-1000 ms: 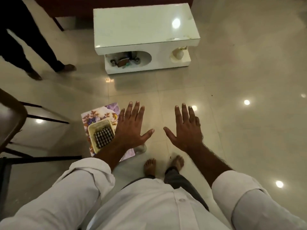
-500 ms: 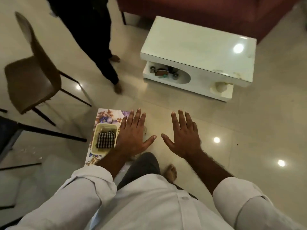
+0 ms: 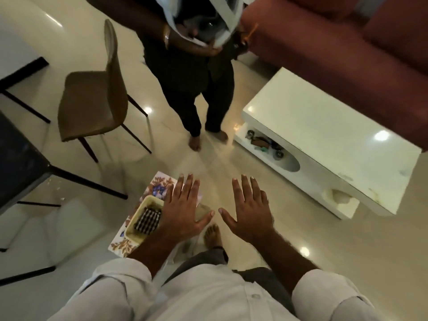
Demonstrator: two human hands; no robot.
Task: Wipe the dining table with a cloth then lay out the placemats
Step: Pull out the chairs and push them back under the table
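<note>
Both hands bare, cloth not yet taken up

What looks like the dark dining table (image 3: 18, 163) edges in at far left. The checked cloth (image 3: 148, 220) sits in a cream basket (image 3: 152, 199) on a floral placemat (image 3: 159, 183), low beneath the left hand (image 3: 185, 209). That hand and the right hand (image 3: 251, 212) hover flat, fingers spread, holding nothing. Pulling the placemat first would likely tip the basket, and the white low table (image 3: 324, 140) could be wiped by mistake.

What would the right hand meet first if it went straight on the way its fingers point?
Likely the standing person's legs: the right hand points over bare floor toward them, just left of the white table, though depth is unclear.
</note>
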